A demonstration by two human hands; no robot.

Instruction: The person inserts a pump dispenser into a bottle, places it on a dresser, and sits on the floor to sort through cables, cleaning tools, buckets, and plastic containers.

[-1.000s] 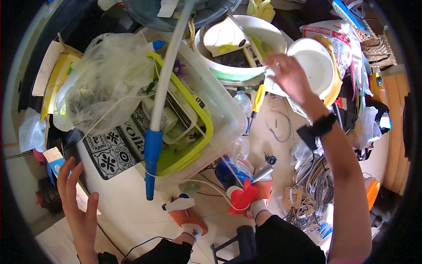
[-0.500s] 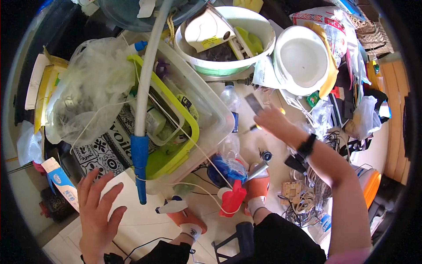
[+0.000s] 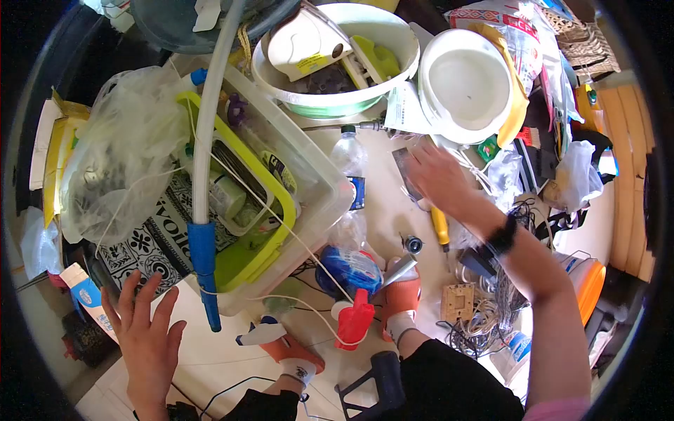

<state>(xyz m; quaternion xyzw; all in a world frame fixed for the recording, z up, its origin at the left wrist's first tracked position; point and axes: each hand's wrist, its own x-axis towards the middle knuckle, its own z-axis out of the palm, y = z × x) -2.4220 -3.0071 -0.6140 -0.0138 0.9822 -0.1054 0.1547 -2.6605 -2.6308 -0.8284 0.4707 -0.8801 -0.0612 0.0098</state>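
R hand at flat grey piece, fingers over its R side. Can't tell if they're clamped on it or only resting; fingertips partly hidden. Piece is low, on or just above floor, R of clear bottle, near the white tub.

Handling (est.): thin, prob. light & stiff. Face looks smooth, so may slip, esp. if pinched at a corner. Material unclear, so can't judge fragility. Best hold: thumb + fingers on opp. long edges, abt midway; if flat on floor, tip one edge up 1st.

Yellow-handled screwdriver just below R hand, apparently not in its grip. Prob. light, rigid; take by handle, not shaft.

L hand holds nothing, fingers spread apart, near blk/wht patterned box & blue-white carton.
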